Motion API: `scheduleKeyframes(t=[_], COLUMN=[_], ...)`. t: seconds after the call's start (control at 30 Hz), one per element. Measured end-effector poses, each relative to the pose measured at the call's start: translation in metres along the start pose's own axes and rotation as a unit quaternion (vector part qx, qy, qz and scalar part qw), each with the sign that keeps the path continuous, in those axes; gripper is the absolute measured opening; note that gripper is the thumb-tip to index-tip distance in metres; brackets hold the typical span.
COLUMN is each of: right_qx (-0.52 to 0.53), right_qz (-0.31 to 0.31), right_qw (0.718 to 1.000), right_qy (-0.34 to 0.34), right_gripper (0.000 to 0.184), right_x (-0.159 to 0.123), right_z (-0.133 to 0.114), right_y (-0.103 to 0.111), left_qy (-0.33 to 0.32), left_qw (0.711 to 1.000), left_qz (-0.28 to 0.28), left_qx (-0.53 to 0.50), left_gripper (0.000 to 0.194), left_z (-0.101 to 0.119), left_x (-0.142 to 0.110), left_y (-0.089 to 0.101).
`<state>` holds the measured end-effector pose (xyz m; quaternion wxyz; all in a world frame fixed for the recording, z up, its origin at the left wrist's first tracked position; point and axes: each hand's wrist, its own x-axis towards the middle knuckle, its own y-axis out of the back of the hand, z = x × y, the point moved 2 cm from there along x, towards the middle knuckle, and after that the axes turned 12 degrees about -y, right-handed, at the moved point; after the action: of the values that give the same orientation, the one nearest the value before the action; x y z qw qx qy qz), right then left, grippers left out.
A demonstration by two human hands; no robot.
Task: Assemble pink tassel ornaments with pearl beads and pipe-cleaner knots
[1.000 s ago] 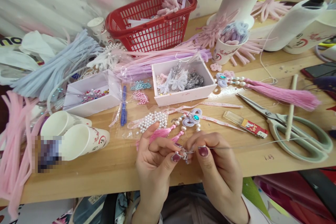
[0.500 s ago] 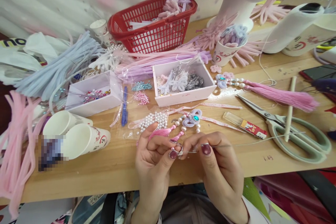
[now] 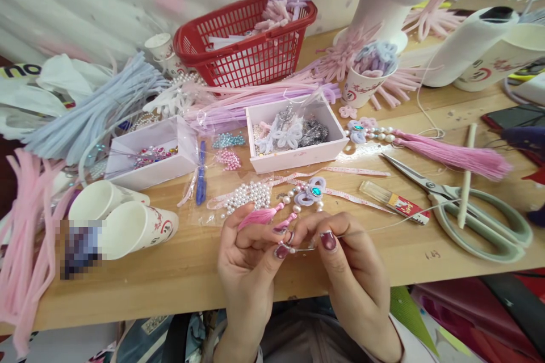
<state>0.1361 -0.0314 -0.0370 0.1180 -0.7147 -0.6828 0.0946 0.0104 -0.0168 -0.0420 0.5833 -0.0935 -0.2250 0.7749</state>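
Note:
My left hand is closed, with thumb and forefinger pinching a thin pale cord near small beads. My right hand pinches the same cord a little to the right. From there it trails rightward over the scissors. Small pink tassels show just above my left fingers, joined by pearls to a lilac loop ornament with a turquoise gem. Loose white pearls lie on clear plastic beyond my left hand. My fingers partly hide what lies between them.
Green-handled scissors, a pale stick and a box of toothpicks lie to the right. White boxes and a red basket stand behind. Paper cups lie left. A finished pink tassel ornament rests at the right.
My right hand has shifted slightly left, and its thumb has moved a little along the cord. Both hands keep their pinch. The view has turned slightly.

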Motion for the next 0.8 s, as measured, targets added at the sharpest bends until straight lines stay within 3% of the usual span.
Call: scheduleKeyframes(t=[0.33,0.6,0.8], right_qx=[0.028,0.033,0.028], right_qz=[-0.003,-0.003,0.0], right_qw=[0.999,0.999,1.0], right_qy=[-0.017,-0.014,-0.012], right_gripper=[0.019,0.017,0.016], right_x=[0.003,0.002,0.003], right_z=[-0.002,-0.002,-0.002], right_y=[-0.001,-0.002,-0.002], left_qy=[0.02,-0.011,0.004], left_qw=[0.999,0.999,1.0], left_qz=[0.013,0.023,0.008], left_qx=[0.023,0.045,0.014], left_gripper=[0.046,0.049,0.049], left_z=[0.01,0.01,0.007], left_x=[-0.006,-0.008,-0.005], left_y=[-0.013,-0.016,-0.011])
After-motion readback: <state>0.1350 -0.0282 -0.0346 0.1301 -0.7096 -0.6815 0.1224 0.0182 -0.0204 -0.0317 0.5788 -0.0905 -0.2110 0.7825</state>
